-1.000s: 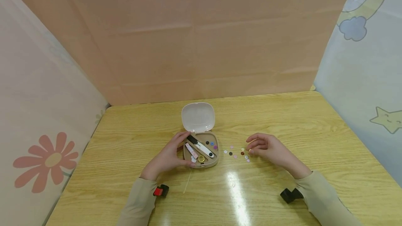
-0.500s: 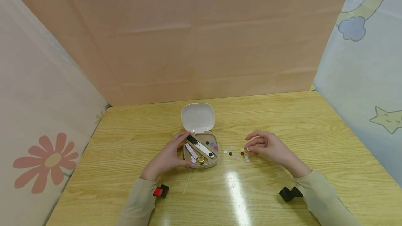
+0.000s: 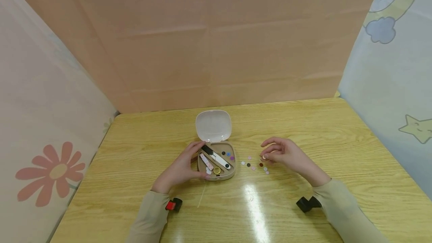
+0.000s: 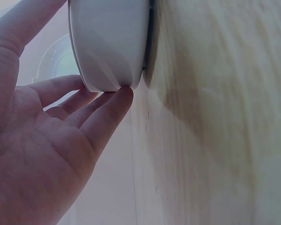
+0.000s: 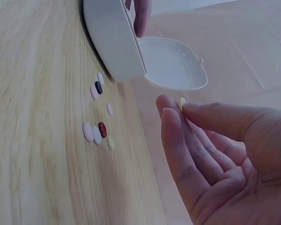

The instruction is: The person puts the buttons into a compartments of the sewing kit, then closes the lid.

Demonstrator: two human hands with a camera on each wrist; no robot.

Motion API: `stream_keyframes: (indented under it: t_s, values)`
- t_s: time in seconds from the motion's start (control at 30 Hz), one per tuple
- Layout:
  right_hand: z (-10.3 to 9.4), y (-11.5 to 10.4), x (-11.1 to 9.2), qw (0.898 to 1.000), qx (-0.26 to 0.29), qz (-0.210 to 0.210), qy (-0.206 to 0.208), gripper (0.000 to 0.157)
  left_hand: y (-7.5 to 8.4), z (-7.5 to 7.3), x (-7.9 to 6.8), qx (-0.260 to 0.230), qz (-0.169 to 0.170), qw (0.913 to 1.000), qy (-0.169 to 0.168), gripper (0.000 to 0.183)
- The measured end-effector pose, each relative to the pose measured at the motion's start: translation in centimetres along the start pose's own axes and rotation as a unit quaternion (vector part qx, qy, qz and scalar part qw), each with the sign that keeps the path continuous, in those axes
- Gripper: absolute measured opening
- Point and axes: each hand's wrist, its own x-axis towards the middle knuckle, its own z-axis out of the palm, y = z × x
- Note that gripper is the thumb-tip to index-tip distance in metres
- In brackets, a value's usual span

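An open cream sewing box [image 3: 225,177] stands on the table with its lid [image 3: 213,125] tipped back. My left hand [image 3: 179,168] holds its left side, thumb at the front and fingers round the back corner. In the left wrist view, fingertips press the box's pale wall [image 4: 110,44]. My right hand [image 3: 287,156] pinches a small pale yellow button [image 5: 181,104] between thumb and fingers, above the table. Inside the box lie a white tool with a black end [image 3: 221,160], a pink patterned strip [image 3: 206,161], a gold round piece [image 3: 217,170] and three buttons [image 3: 228,154].
Several loose buttons [image 3: 254,168], pink, white, black, dark red and yellow, lie on the wooden table [image 3: 303,123] between the box and my right hand. A thin pale stick [image 3: 201,195] lies in front of the box. Cloth screens [image 3: 202,48] stand behind and at both sides.
My right hand has lifted slightly and shifted left toward the box with the pale yellow button. My left hand and the sewing box stay in place.
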Motion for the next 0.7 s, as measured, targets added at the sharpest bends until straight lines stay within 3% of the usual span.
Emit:
stream_keyframes:
  t_s: [0.2,0.7]
  values:
    - [0.4,-0.4,0.8,1.0,-0.011,-0.006,0.008,0.04,0.2,-0.1,0.0,-0.009,-0.001,1.0,0.001,0.105]
    - [2.2,-1.2,3.2,0.999,0.022,-0.028,0.005,0.038,0.4,-0.1,0.0,-0.018,-0.006,0.9998,-0.003,0.105]
